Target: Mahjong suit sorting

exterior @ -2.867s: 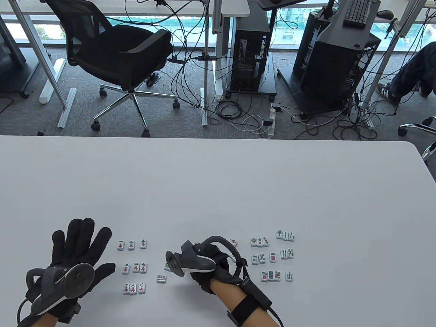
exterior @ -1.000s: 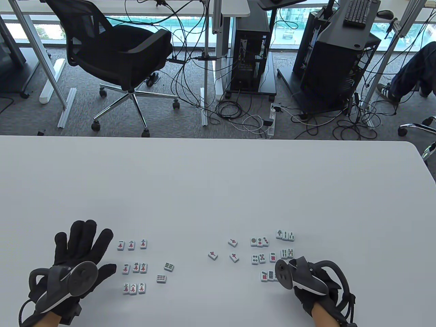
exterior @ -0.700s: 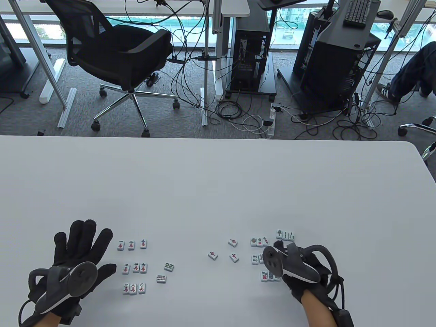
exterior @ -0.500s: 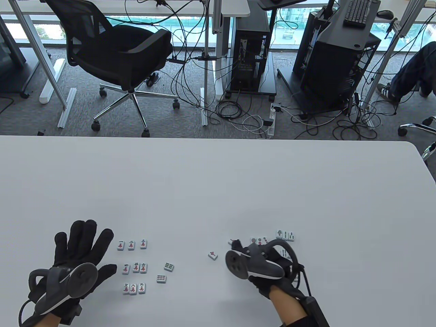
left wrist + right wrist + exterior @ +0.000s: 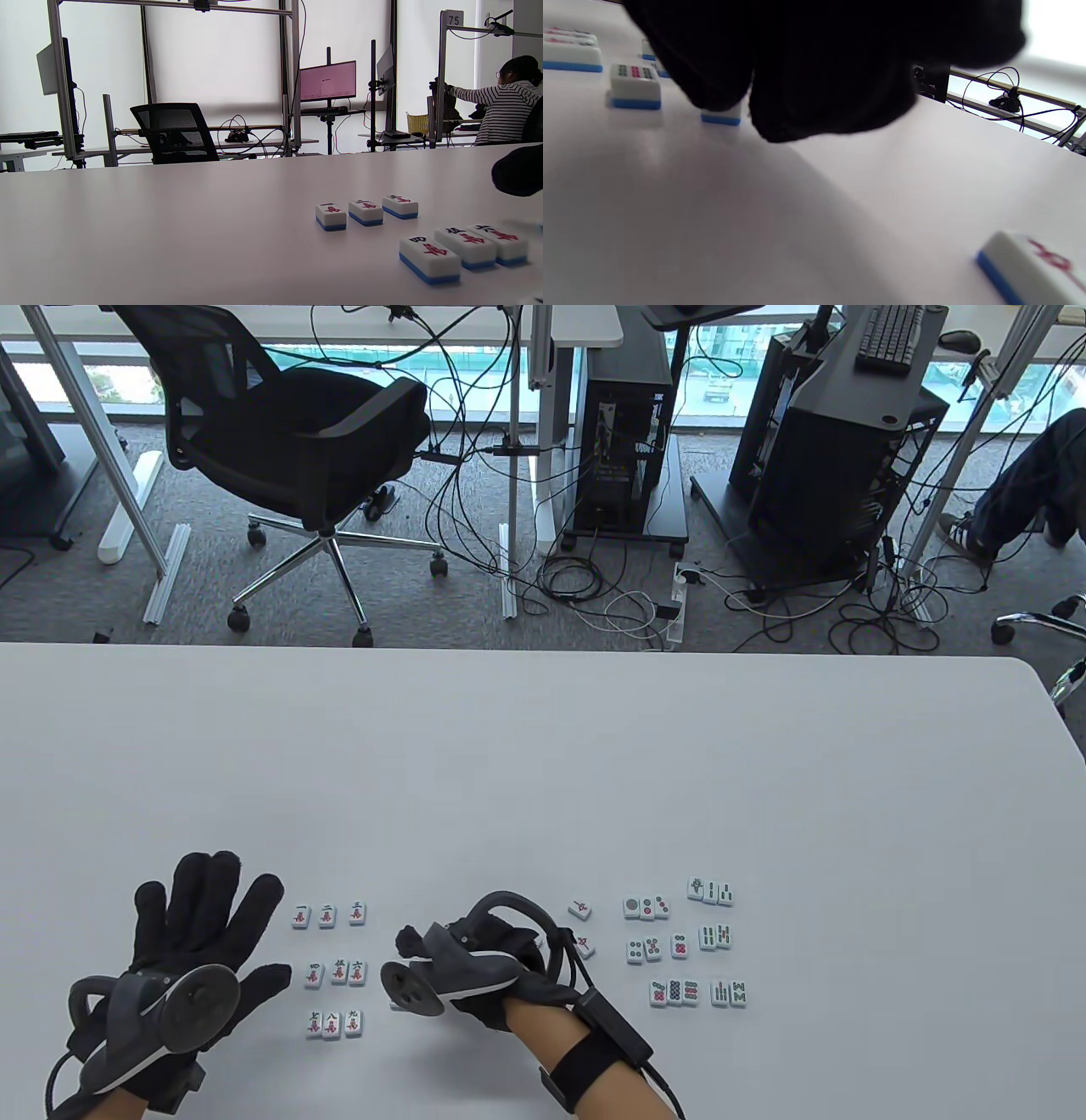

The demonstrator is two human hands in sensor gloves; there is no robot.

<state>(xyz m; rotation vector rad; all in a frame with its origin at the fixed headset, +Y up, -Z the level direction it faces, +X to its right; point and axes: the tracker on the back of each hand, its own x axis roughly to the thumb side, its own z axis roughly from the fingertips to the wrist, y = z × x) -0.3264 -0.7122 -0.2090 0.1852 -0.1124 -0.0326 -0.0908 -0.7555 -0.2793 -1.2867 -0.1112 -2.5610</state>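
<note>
My left hand (image 5: 199,929) lies flat and open on the white table (image 5: 543,780), left of a three-by-three block of character tiles (image 5: 331,969), which also shows in the left wrist view (image 5: 464,249). My right hand (image 5: 450,957) hovers low over two loose bamboo tiles, which its tracker hides in the table view. In the right wrist view its fingers (image 5: 725,80) touch the top of one tile (image 5: 721,117). The other bamboo tile (image 5: 635,87) lies free beside it. I cannot see whether the touched tile is gripped.
Sorted circle tiles (image 5: 652,948) and bamboo tiles (image 5: 719,937) lie in rows at the right. Two red-marked tiles (image 5: 582,929) lie between them and my right hand; one shows close in the right wrist view (image 5: 1031,258).
My right hand left a bamboo tile in the bottom right row, then swept left across the table to the two loose bamboo tiles. My left hand stayed still.
</note>
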